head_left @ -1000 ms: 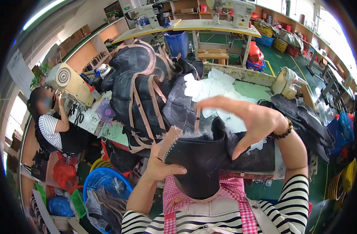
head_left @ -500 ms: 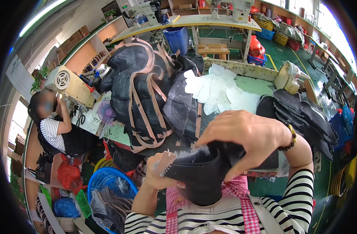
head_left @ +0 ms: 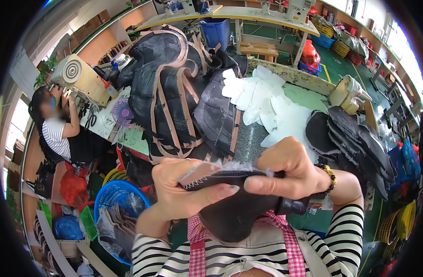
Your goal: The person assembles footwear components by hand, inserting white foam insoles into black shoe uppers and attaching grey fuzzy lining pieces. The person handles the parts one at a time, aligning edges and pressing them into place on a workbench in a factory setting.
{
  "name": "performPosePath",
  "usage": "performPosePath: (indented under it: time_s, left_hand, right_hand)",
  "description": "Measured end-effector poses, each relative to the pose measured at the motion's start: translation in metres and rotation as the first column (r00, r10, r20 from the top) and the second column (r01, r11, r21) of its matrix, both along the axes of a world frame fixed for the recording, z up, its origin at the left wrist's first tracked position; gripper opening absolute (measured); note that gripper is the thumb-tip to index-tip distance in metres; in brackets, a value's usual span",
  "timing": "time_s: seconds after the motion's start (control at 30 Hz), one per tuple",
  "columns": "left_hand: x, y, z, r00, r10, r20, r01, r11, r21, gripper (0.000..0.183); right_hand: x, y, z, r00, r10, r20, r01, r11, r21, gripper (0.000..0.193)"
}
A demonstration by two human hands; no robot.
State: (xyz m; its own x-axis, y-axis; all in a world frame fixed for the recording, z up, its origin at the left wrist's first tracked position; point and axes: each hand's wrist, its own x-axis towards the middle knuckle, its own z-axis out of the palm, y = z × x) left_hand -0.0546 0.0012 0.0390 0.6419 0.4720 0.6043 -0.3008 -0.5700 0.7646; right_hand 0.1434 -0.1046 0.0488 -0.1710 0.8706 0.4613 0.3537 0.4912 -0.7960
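A black boot upper (head_left: 232, 207) with a fuzzy pale lining and a zigzag-stitched tan strip is between my hands, close to my chest. My left hand (head_left: 186, 189) grips its left end, thumb lying along the front of the top edge. At the right end of that edge, my right hand (head_left: 292, 173) pinches the material between thumb and curled fingers. A dark rolled part of the upper (head_left: 292, 206) sticks out below my right hand. Beyond my hands, black boot pieces with tan zigzag edging (head_left: 163, 106) lie heaped on the worktable.
White shaped sheets (head_left: 267, 99) overlap mid-table, and black cut pieces (head_left: 354, 143) are stacked to the right. A blue basket (head_left: 114, 194) stands low at left. Another person (head_left: 59, 127) sits by a cream machine (head_left: 79, 81), near a purple fan (head_left: 122, 112).
My right hand has moved from arching over the upper to pinching its top edge. My left hand has shifted up and left, its thumb now along the edge.
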Motion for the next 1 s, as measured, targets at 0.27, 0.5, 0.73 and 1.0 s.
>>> performPosePath:
  time_s: [0.27,0.5,0.73,1.0]
  left_hand:
    - [0.012,-0.002,-0.042,0.986,-0.075,0.149,0.141,0.852,-0.503,0.017]
    - [0.026,0.017,-0.026,0.998,-0.067,0.015,0.066,0.881,-0.469,0.024]
    - [0.049,0.075,0.021,0.893,-0.124,-0.433,0.166,0.984,0.062,0.03]
    - [0.041,0.012,-0.059,0.976,0.205,-0.072,0.02,0.246,0.969,0.019]
  right_hand:
    - [0.015,0.016,0.006,0.957,0.276,-0.091,-0.29,0.931,-0.223,0.031]
    - [0.032,0.023,0.005,0.985,0.161,-0.058,-0.164,0.795,-0.584,0.027]
    - [0.079,0.015,0.062,0.634,-0.441,0.635,0.303,0.897,0.32,0.044]
    - [0.07,-0.009,-0.043,0.324,-0.507,0.799,-0.008,0.843,0.539,0.017]
